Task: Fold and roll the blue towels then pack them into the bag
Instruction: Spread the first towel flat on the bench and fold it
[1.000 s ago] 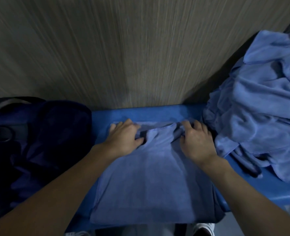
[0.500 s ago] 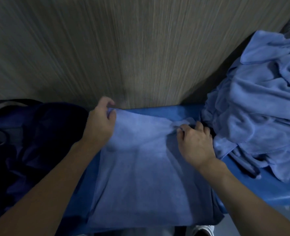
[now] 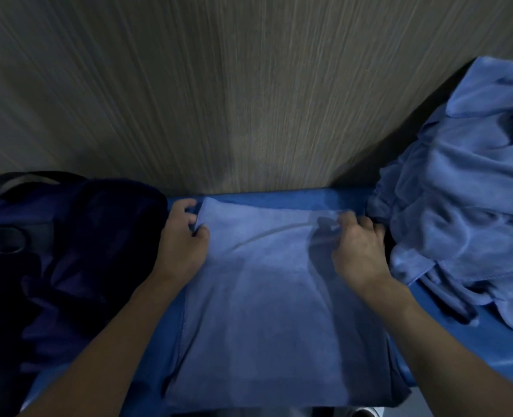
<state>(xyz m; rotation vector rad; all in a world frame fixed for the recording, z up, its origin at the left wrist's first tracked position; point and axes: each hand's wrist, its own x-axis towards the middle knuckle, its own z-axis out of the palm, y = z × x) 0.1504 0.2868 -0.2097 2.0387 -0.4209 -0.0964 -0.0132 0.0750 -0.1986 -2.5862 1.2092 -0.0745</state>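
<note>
Blue bench [image 3: 279, 196]: towel [image 3: 264, 311] flat, creased near top, L hand [image 3: 183, 245] & R hand [image 3: 358, 251] grips pinching far corners.

Both bare forearms reach in from the lower corners, palms down, wrists roughly straight. Left hand [image 3: 186, 239] has fingers curled, thumb pinching the far-left corner of the flat light-blue terry towel [image 3: 264, 296]. Right hand [image 3: 359, 251] has knuckles up, fingertips bunched, pinching its far-right edge.
</note>
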